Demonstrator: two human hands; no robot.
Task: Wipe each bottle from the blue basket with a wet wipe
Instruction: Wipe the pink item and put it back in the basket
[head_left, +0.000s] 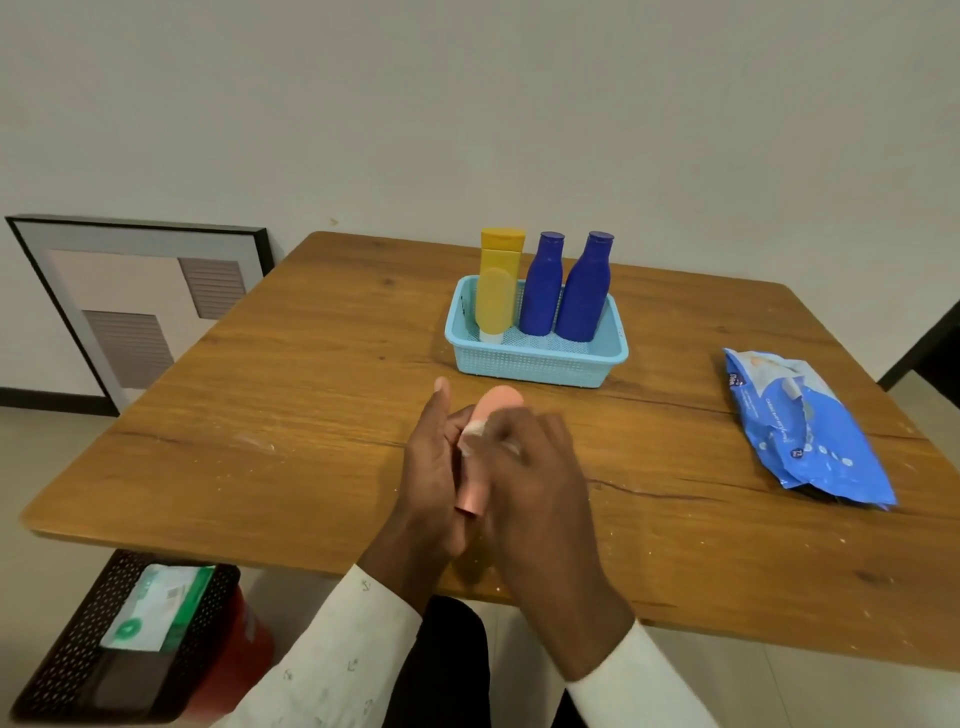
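I grip the pink bottle (480, 447) in my left hand (434, 467), above the surface's near edge, its long axis running near to far. My right hand (530, 467) pinches the wet wipe (474, 430) against the bottle's right side; the blue basket (535, 358) sits farther off.

A pink bottle (487, 447) lay tilted between the fingers of both hands, a white wet wipe (474, 434) pressed against it. Beyond the fingertips, a blue basket (535, 358) held four upright bottles (543, 283).

Framed picture (140, 306) against wall; black basket (78, 654) — floor.
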